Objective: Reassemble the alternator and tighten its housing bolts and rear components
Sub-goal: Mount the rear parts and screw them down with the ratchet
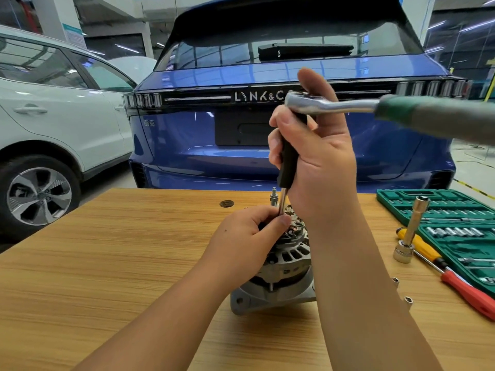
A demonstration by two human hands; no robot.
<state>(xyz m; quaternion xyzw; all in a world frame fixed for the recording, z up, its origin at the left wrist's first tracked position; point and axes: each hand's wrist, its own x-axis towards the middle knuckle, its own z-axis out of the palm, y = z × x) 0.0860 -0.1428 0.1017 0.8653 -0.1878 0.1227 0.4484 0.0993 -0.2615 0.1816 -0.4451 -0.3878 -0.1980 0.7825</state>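
Observation:
The grey alternator (281, 266) stands on the wooden table (107, 263) with its rear components facing up. A threaded stud (273, 198) rises at its back. My right hand (316, 148) grips the black handle of a driver (289, 156) held upright over the alternator; a ratchet wrench (334, 104) with a green grip sits on its top and reaches to the right. My left hand (246, 239) pinches the driver's metal shaft just above the alternator's rear. The shaft's tip is hidden behind my fingers.
A green socket set case (455, 223) lies open at the right. In front of it are a long socket on an adapter (409, 234), a red and yellow screwdriver (455, 277) and two small sockets (408, 301). A blue car (267, 129) stands behind the table, a white car (53, 116) at left.

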